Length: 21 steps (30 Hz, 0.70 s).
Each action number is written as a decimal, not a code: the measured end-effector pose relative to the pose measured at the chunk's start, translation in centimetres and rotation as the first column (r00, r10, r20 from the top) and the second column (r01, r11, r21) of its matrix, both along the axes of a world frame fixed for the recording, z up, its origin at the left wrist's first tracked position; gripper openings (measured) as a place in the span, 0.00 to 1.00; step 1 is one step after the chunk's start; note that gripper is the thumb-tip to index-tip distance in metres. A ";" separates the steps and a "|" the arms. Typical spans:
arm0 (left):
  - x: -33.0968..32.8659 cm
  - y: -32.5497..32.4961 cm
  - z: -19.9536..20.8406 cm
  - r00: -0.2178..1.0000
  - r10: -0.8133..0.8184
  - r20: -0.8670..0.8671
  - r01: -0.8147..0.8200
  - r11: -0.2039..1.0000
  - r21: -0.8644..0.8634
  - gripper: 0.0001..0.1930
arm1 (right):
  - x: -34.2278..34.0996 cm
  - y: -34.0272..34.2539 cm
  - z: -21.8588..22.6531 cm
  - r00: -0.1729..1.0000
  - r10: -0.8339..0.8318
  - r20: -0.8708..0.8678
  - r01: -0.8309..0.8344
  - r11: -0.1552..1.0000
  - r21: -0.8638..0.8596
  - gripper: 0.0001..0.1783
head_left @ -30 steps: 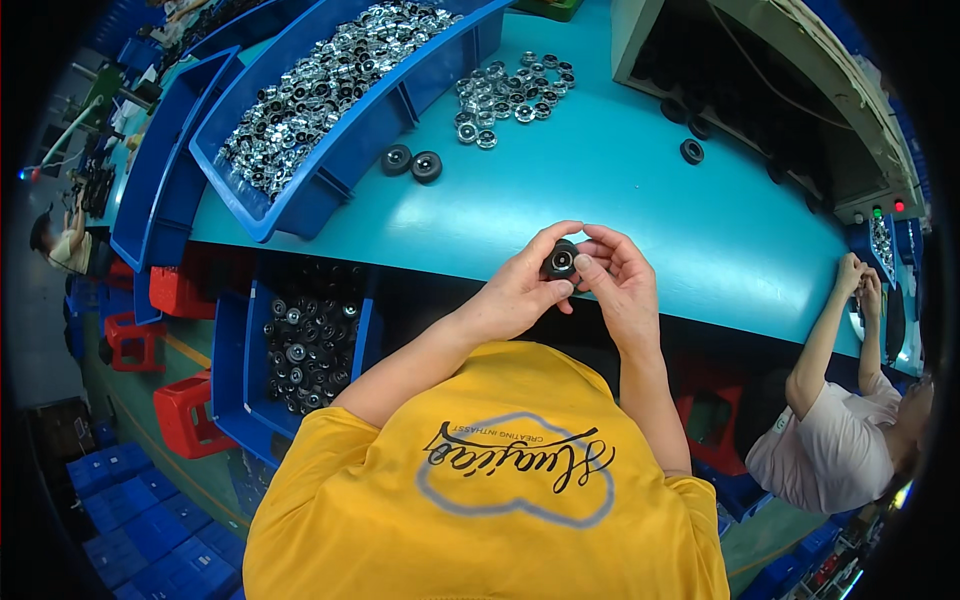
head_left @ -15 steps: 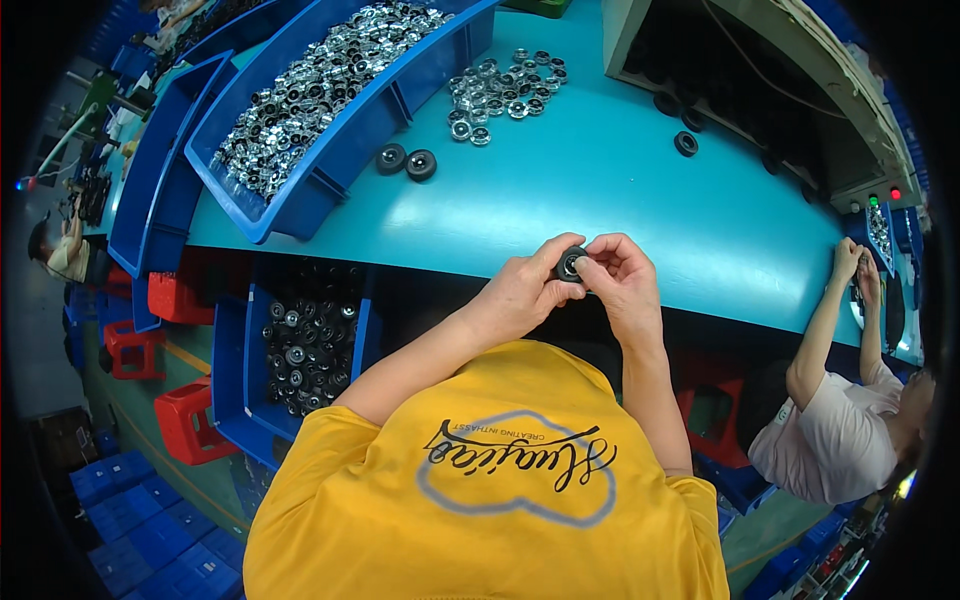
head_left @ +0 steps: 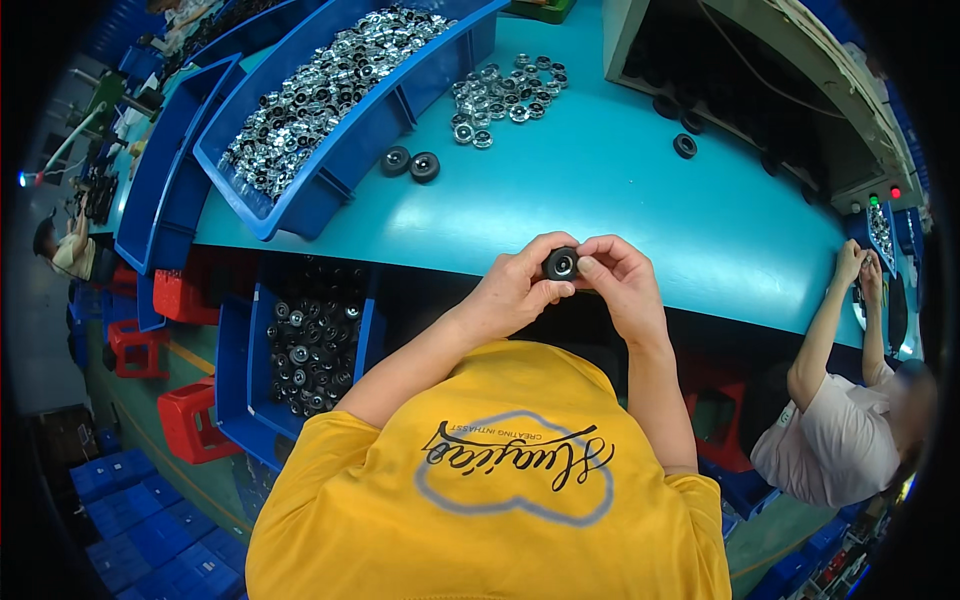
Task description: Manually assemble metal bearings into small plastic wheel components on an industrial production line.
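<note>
Teal workbench (head_left: 620,190): your left hand (head_left: 515,290) and right hand (head_left: 620,285) jointly pinch a small black wheel (head_left: 560,264) near its edge, steadying it; loose metal rings (head_left: 500,95) lie at eleven o'clock.

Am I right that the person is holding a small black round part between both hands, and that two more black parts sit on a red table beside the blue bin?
Not quite: the table is teal, not red, as the head view shows. The rest holds: the left hand and right hand pinch the small black round part, and two black parts sit beside the blue bin.
</note>
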<state>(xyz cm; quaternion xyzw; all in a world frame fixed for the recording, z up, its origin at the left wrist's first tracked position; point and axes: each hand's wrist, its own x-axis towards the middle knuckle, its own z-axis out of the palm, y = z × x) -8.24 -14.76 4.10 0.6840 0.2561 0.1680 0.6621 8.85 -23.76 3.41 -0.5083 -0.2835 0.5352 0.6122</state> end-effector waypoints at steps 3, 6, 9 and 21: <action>-0.4 0.1 -0.7 0.999 0.016 0.036 -0.017 0.999 0.037 0.25 | -0.1 0.1 0.0 0.999 -0.011 -0.049 0.010 1.000 -0.019 0.09; -0.5 0.1 -0.9 0.999 0.012 0.050 -0.016 0.997 0.081 0.26 | -0.6 0.2 0.3 1.000 -0.020 -0.006 0.020 1.000 -0.019 0.10; -0.2 0.0 -2.1 0.994 0.004 0.109 -0.037 0.953 0.301 0.27 | -0.6 -0.1 -1.1 0.993 -0.041 0.114 0.041 0.999 0.010 0.11; -0.5 0.3 -0.6 0.999 0.031 -0.015 -0.027 0.983 0.182 0.28 | -0.8 -0.8 -0.9 0.990 -0.121 -0.075 0.122 0.993 0.002 0.14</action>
